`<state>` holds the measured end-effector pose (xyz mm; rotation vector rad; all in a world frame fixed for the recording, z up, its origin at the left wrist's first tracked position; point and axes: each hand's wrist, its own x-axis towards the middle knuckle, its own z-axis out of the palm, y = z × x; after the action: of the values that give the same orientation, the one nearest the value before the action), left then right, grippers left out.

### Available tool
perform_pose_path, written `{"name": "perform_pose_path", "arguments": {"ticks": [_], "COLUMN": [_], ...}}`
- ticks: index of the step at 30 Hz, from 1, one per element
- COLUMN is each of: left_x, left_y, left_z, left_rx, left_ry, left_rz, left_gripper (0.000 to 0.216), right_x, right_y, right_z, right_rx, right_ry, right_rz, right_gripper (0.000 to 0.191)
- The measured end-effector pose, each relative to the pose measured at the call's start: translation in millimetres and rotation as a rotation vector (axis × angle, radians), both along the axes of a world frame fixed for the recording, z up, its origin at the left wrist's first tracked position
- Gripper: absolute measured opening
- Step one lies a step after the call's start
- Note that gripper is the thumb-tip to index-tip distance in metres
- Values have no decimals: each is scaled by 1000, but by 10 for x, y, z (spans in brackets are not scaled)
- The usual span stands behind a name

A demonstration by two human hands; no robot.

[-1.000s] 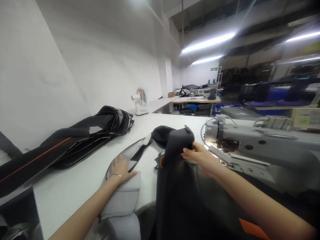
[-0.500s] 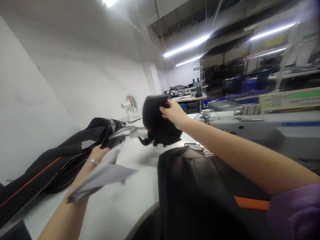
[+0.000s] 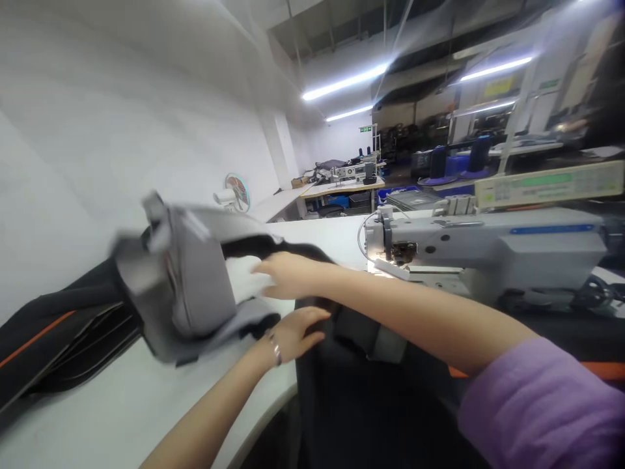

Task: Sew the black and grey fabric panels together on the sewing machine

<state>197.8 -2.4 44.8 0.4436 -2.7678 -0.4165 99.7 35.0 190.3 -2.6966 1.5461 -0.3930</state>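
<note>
Grey-black fabric spreads over white tabletop, right hand splayed, left hand near curved edge, grip unclear.

Hands closer together; grey fabric hides end of pile.

Right arm stretched across, right grip just beyond left grip, fingers parted

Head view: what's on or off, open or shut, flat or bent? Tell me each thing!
Grey cloth: bent, blurred.
Left hand: open.
Right hand: open, blurred.
Black cloth: draped, partly hidden.
Black pile: layered, lying down.
Sewing machine: upright, needle area lit; can't tell if running.
Control panel: screen green.
Ceiling lights: on.
Fan: upright; can't tell if spinning.
</note>
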Motion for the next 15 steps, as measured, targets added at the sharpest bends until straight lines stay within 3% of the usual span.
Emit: {"name": "perform_pose_path", "arguments": {"ticks": [2, 6, 9, 12, 15], "left_x": [438, 1452, 2012, 2341, 2563], "left_y": [-20, -467, -829, -1094, -1295], "left_z": [-195, -709, -959, -933, -704], "left_rx": [-50, -361, -295, -129, -71], "left_ry": [-21, -357, -403, -344, -273], "left_rz": [83, 782, 1076, 1199, 1266], "left_gripper": [49, 70, 73, 55, 46], "right_x": [-520, -1343, -1659, -1843, -2007], "right_y": [234, 717, 895, 928, 920], "right_z": [-463, -1206, -1572, -1794, -1933], "right_rx": [-75, 27, 23, -115, -160], "right_ry": [80, 76, 79, 67, -11], "right_rz": [-152, -500, -612, -643, -607], "right_gripper": [37, 58, 60, 58, 56]}}
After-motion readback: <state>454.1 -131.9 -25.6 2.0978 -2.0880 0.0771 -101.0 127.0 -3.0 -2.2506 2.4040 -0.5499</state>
